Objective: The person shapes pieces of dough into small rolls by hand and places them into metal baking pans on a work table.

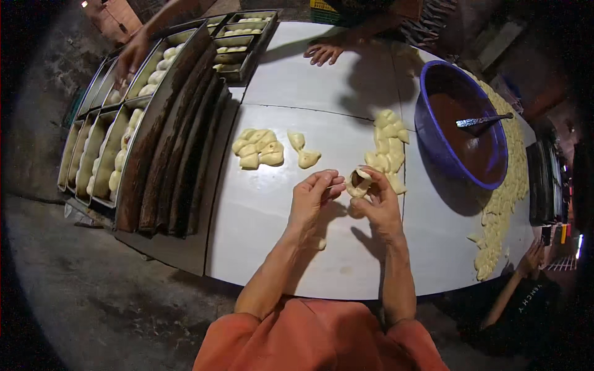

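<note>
Pans (pixel 146 70) left, dough (pixel 258 146) on table (pixel 247 229) between, basin (pixel 440 151) right, utensil (pixel 479 122) inside

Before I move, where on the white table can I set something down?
The table is bare between the dough cluster and near edge, and between that cluster and the co-worker's hand. Crowded: the right, with purple basin and dough pieces.

Dough piece (pixel 351 189) partly hidden by the right hand (pixel 382 209)

Wearer: plain orange-red shirt (pixel 315 340), soft cloth, creased across the front. Left sleeve (pixel 224 343) and right sleeve (pixel 421 346) same colour, both short. Left forearm (pixel 269 272) and right forearm (pixel 398 278) bare, slim, tapering to the wrists. Left hand (pixel 311 199) and right hand (pixel 382 207) bare too.
</note>
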Action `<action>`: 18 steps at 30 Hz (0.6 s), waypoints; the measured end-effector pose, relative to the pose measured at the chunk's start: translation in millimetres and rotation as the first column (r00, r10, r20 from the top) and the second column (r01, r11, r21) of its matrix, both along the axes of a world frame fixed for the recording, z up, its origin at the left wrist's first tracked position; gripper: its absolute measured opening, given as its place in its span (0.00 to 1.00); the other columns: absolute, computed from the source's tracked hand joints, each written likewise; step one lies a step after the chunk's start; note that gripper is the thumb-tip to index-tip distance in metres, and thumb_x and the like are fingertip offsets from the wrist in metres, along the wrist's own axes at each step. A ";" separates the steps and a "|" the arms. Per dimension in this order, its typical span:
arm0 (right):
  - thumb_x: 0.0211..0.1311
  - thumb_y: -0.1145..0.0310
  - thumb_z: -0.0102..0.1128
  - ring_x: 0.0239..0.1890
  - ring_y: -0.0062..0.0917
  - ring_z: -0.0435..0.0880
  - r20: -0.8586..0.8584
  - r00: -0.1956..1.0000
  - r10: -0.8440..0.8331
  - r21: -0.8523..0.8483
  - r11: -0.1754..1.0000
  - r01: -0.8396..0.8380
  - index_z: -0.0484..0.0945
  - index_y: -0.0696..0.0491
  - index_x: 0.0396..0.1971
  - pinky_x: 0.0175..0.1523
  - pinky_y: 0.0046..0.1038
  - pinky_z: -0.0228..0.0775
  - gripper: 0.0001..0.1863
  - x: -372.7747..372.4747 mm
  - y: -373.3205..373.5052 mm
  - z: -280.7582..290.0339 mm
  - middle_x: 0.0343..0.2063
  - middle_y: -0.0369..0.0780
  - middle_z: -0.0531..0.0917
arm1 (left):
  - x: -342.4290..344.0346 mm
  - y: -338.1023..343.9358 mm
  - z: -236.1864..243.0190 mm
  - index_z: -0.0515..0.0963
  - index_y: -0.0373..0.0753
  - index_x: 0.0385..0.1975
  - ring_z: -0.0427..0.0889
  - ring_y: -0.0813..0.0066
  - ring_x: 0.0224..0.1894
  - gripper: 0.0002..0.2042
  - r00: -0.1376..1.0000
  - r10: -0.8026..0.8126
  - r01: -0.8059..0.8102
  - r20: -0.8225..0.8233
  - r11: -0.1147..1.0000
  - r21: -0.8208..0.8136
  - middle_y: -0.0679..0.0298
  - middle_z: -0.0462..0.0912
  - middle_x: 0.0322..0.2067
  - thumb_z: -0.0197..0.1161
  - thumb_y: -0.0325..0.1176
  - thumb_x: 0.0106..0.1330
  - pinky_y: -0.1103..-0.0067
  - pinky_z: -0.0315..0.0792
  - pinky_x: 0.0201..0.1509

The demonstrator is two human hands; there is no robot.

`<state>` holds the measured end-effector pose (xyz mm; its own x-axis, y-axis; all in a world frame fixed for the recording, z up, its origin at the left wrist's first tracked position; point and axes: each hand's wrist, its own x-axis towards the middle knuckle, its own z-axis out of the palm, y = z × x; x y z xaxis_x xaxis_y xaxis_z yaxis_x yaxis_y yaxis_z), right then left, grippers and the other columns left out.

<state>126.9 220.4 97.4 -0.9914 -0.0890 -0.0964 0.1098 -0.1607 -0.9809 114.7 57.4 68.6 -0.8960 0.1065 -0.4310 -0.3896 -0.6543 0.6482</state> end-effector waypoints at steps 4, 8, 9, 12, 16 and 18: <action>0.55 0.84 0.64 0.53 0.24 0.79 0.064 0.997 0.048 -0.120 0.992 -0.041 0.67 0.56 0.64 0.56 0.26 0.75 0.34 1.9 -13.3 5.4 0.50 0.39 0.79 | 7.1 -9.7 1.4 0.78 0.34 0.56 0.83 0.79 0.39 0.19 0.994 -0.112 0.111 0.002 0.979 -0.168 0.65 0.85 0.42 0.62 0.42 0.73 0.80 0.78 0.43; 0.54 0.84 0.63 0.54 0.26 0.80 0.183 0.973 0.141 -0.222 0.970 -0.099 0.64 0.56 0.66 0.60 0.29 0.74 0.36 -0.3 -12.8 -6.1 0.50 0.42 0.79 | 11.6 -21.0 0.6 0.81 0.34 0.52 0.81 0.81 0.34 0.16 0.967 -0.255 0.252 -0.028 0.965 -0.069 0.67 0.85 0.37 0.62 0.39 0.73 0.82 0.77 0.39; 0.54 0.84 0.63 0.54 0.26 0.80 0.187 0.972 0.140 -0.218 0.971 -0.098 0.64 0.56 0.66 0.60 0.29 0.74 0.36 0.4 -12.8 -7.0 0.50 0.42 0.79 | 11.1 -22.9 0.5 0.81 0.34 0.52 0.81 0.81 0.34 0.16 0.967 -0.255 0.253 -0.025 0.965 -0.063 0.67 0.85 0.37 0.62 0.39 0.73 0.82 0.77 0.39; 0.55 0.84 0.62 0.59 0.28 0.77 0.113 0.986 0.121 -0.190 0.977 -0.098 0.64 0.56 0.66 0.60 0.29 0.76 0.36 0.9 -12.4 -17.0 0.58 0.44 0.74 | 9.4 -31.7 -3.0 0.79 0.30 0.49 0.83 0.76 0.37 0.15 0.989 -0.148 0.145 -0.026 0.986 -0.079 0.60 0.85 0.38 0.65 0.35 0.70 0.81 0.77 0.41; 0.53 0.78 0.71 0.62 0.33 0.75 -0.090 0.991 0.096 0.253 0.965 -0.070 0.65 0.55 0.66 0.60 0.31 0.78 0.39 7.3 -26.8 -14.6 0.72 0.42 0.56 | 14.5 -39.0 4.3 0.78 0.28 0.54 0.83 0.77 0.40 0.18 0.980 -0.192 0.175 -0.047 0.953 -0.246 0.59 0.85 0.42 0.63 0.34 0.71 0.81 0.78 0.45; 0.54 0.77 0.71 0.62 0.33 0.75 -0.167 0.981 0.097 0.392 0.919 -0.024 0.65 0.55 0.66 0.59 0.31 0.79 0.38 12.2 -38.7 -7.9 0.71 0.44 0.56 | 19.8 -36.0 9.4 0.77 0.27 0.56 0.84 0.75 0.44 0.19 0.975 -0.178 0.142 -0.134 0.959 -0.245 0.58 0.85 0.45 0.63 0.34 0.71 0.79 0.78 0.49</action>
